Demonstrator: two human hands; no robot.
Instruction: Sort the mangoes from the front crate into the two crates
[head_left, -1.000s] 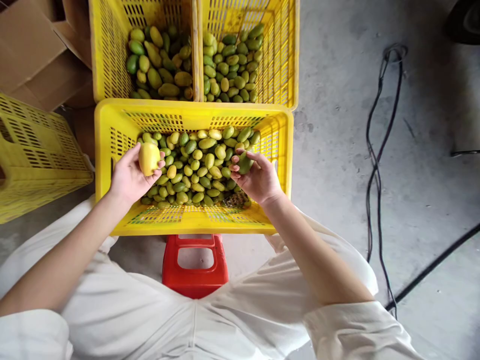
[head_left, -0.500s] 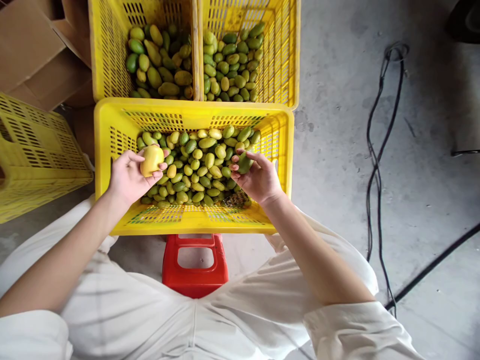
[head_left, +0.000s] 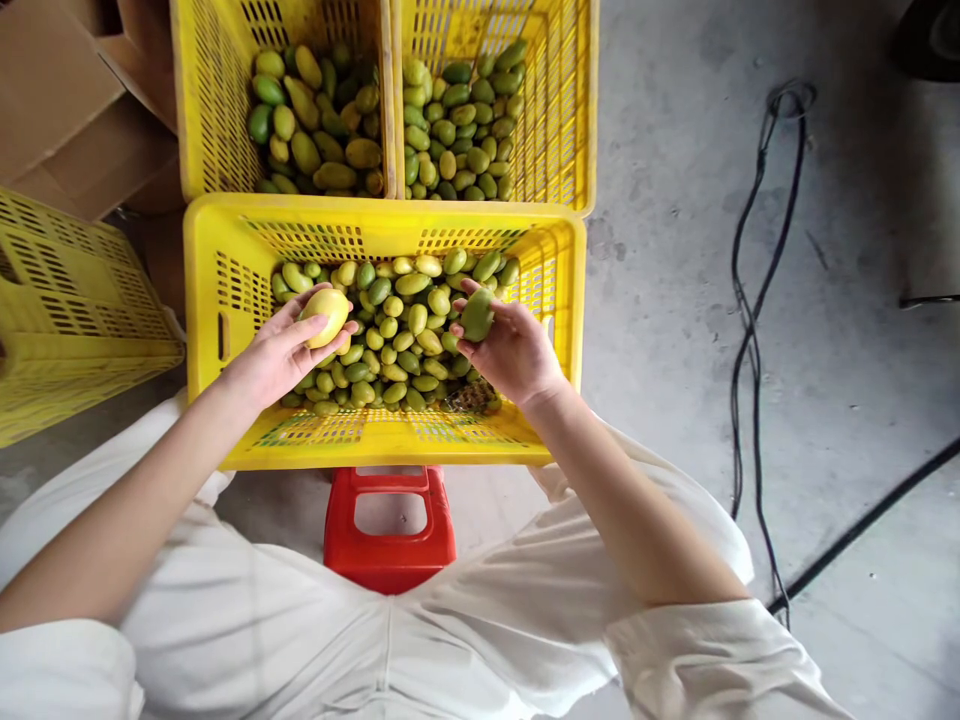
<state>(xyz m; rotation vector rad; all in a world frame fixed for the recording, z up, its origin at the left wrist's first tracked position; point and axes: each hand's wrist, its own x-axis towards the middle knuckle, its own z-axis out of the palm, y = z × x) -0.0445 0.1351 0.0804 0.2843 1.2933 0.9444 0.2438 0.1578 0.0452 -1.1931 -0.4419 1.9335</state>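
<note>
A yellow mango (head_left: pixel 327 316) rests in my left hand (head_left: pixel 281 350), thumb laid over it and fingers beneath. In my right hand (head_left: pixel 517 345) a green mango (head_left: pixel 478 315) is held between the fingers and palm, its face turned up. Both hands hover above the near yellow crate (head_left: pixel 390 455), which holds a pile of small green and yellow mangoes (head_left: pixel 394 340). A dark, mottled clump (head_left: pixel 472 397) lies at the crate's near right; what it is I cannot make out.
Beyond stand a left yellow crate (head_left: pixel 214 110) and a right yellow crate (head_left: pixel 559 110), both with mangoes. Another crate (head_left: pixel 82 310) and cardboard (head_left: pixel 52 90) are at left. A red stool (head_left: pixel 390 560) shows beneath the near crate. Black cables (head_left: pixel 752 330) cross the floor.
My left hand has moved right with the yellow mango, its thumb now across the fruit. The green mango has turned in my right hand and shows more of its surface.
</note>
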